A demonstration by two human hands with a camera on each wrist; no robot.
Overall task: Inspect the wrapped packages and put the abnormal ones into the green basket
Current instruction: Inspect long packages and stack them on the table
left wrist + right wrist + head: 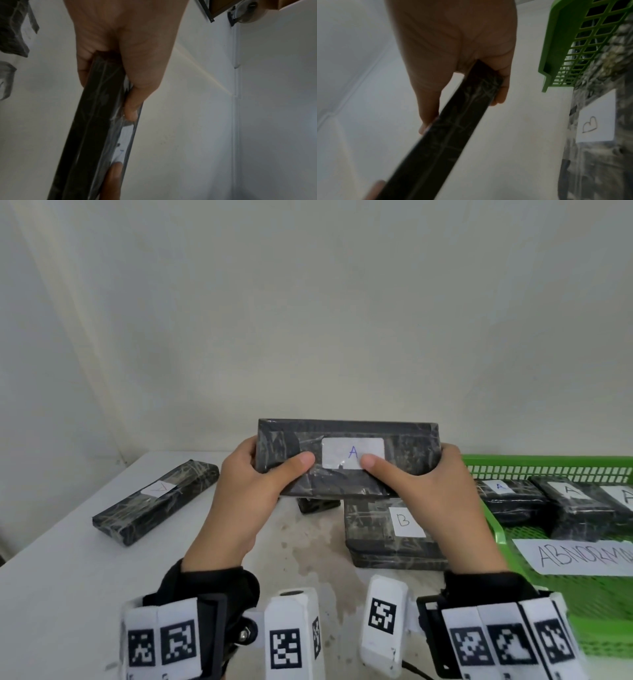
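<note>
Both hands, left (251, 486) and right (435, 491), grip the ends of one wrapped package labelled A (346, 460), held above the table (61, 570) with thumbs pressed on its front. Three further packages lie on the table: one at left (156, 501), one labelled B (394, 535), and one mostly hidden (317, 505). The green basket (493, 518) at right holds at least three packages marked A.

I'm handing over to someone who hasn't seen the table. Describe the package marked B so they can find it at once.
Start at the green basket on the right of the white table. Just left of its near corner, a dark wrapped package lies flat on the table, below the package both hands hold up. Its white label reads B; the other readable labels say A.
</note>
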